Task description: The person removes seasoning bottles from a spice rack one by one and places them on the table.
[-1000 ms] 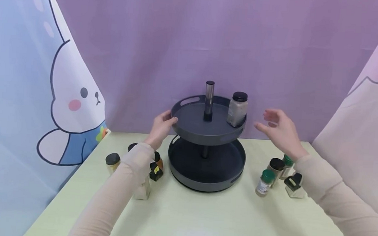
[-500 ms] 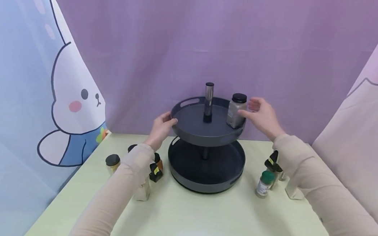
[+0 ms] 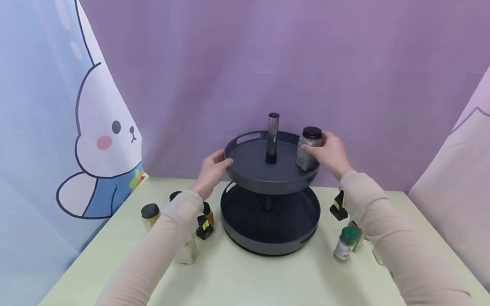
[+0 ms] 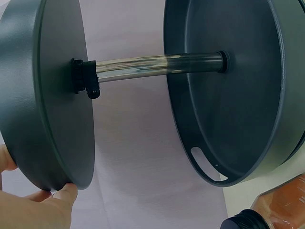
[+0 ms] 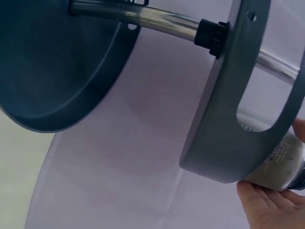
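A dark grey two-tier turntable [image 3: 270, 187] stands on the table, with a metal post through its middle. My left hand [image 3: 211, 173] grips the upper tray's left rim; the left wrist view shows its fingertips [image 4: 66, 193] against the tray's outer wall. On the right side of that tray stands a square jar [image 3: 305, 160] with a black lid and greyish contents, upright. My right hand [image 3: 332, 154] holds this jar, thumb in front and fingers behind. In the right wrist view the tray wall partly hides the jar [image 5: 279, 164].
Left of the turntable stand several jars, including a black-lidded yellow one [image 3: 150, 214] and an orange one [image 4: 281, 200], partly behind the left sleeve. A green-lidded jar [image 3: 344, 244] stands at right, others half hidden by the right sleeve. A purple curtain [image 3: 250, 69] hangs behind.
My right hand has moved left from beside the turntable to the black-lidded jar and closed around it. The left hand stays on the rim. The head view has shifted slightly.
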Tool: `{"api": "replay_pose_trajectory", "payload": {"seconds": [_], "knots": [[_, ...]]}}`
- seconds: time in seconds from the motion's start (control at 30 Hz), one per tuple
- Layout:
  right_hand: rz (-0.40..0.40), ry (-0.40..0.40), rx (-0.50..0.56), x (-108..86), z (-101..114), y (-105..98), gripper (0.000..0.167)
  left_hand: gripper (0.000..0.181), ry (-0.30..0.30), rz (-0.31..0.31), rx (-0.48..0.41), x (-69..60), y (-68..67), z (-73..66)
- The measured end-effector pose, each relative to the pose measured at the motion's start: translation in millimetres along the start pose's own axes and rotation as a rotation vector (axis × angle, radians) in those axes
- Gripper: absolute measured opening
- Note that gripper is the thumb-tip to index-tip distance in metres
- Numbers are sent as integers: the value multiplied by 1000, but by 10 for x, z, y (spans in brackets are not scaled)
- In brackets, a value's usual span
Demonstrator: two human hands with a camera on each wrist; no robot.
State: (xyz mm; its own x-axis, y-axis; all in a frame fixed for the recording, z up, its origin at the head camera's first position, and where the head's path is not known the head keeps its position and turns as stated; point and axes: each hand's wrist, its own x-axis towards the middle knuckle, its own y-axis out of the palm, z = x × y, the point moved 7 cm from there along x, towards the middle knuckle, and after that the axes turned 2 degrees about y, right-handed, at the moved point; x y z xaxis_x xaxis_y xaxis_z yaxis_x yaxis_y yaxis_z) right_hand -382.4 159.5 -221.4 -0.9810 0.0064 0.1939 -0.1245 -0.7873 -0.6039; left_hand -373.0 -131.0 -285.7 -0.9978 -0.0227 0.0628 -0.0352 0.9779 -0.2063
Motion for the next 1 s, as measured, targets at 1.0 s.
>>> {"api": "replay_pose_trajectory", "payload": {"seconds": [1.0], "knots": [[-84, -65, -64, -14, 152, 34, 52, 58, -4, -15, -11, 44, -23, -18]]}}
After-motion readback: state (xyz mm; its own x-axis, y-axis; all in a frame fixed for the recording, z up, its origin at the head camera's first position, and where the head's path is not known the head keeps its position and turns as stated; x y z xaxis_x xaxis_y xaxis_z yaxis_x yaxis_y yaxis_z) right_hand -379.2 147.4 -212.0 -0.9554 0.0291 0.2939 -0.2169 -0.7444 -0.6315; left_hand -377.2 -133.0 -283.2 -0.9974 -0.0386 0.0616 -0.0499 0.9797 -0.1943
